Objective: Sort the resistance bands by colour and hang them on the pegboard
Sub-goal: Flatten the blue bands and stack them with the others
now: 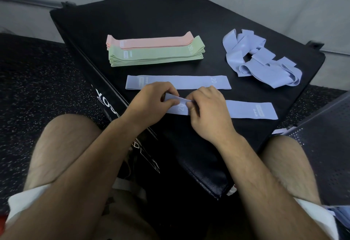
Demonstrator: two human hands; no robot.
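Left hand [151, 97] and right hand [208, 107] both pinch the left end of one lilac band [251, 110], fingers curled on it right next to each other. My guess is they're squaring that end up so it lies flat like the rest.

Everything sits on the black padded table [151, 12], pretty handy as a sorting surface. On the right is the tangled lilac heap [259, 58], presumably the unsorted ones. On the far side are the green stack [155, 55] and, touching it from behind, the pink stack [151, 41], both tidy, so those colours look done. A second lilac band [180, 81] lies flat just beyond the hands, probably starting that pile. No pegboard in view, so hanging looks a way off.
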